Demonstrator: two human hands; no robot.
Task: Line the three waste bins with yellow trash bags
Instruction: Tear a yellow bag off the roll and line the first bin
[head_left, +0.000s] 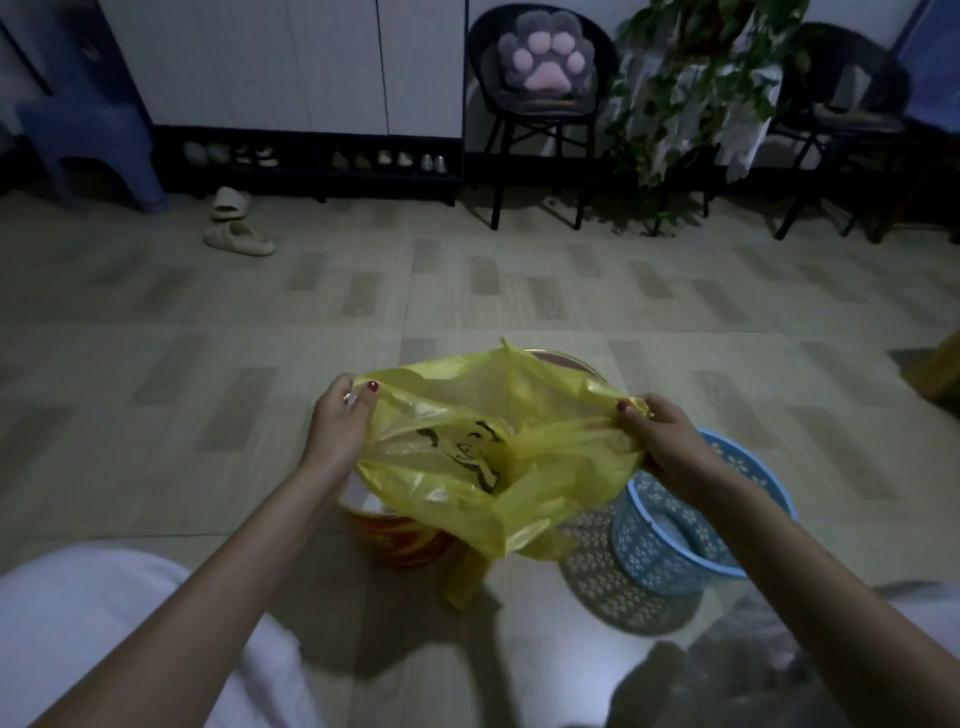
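Two hands hold one yellow trash bag (483, 441) stretched open over the floor, low centre of the view. Left hand (337, 421), at 9 o'clock of the bag, pinches the bag's rim between thumb and fingers. Below the bag at about 7 o'clock stands a red-orange bin (400, 540), mostly covered by the hanging plastic; whether it already has a liner I cannot tell. Behind the bag at 12 o'clock a curved bin rim (563, 361) shows, presumably a second bin, its contents hidden. Right hand (660, 439), at 3 o'clock, grips the opposite rim, fingers closed on bunched plastic. At 4 o'clock sits a blue perforated bin (691, 525), apparently unlined. Judgement: task is early; this bag is opened but not yet seated or folded over any rim, and at least the blue bin remains to line.
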